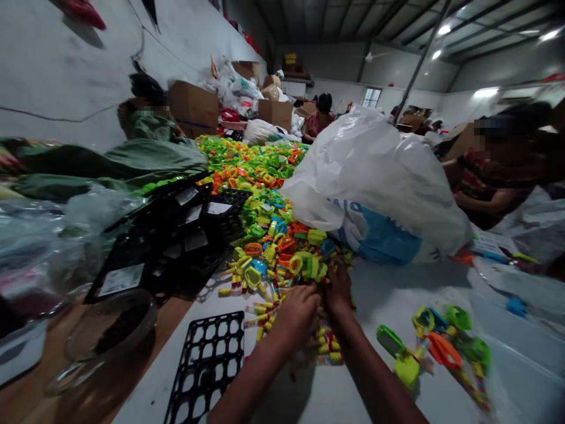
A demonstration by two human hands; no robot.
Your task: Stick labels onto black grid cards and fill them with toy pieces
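Both hands meet at the near edge of a long heap of small plastic toys in green, yellow, orange and blue [269, 235] that runs down the middle of the white table [375, 388]. The left hand [296, 313] lies knuckles up, its fingers curled down into a cluster of thin tube-shaped toy pieces with yellow caps [260, 321]; its grip looks closed around some of them, though exactly which ones is hidden under the fingers. The right hand [339, 292] presses against it from the other side, fingers buried in the same cluster, and how far its grip is open cannot be told.

Just left of the forearms, a flat black plastic grid tray with round holes [207, 365] lies on the table. Further left stands a stack of black plastic crates with white labels [172, 235]. A big white plastic sack with blue printing [375, 176] slumps behind the hands, touching the heap. To the right, well apart from the hands, lies a small group of loose coloured toys [441, 347]. Other people sit along both sides of the table.
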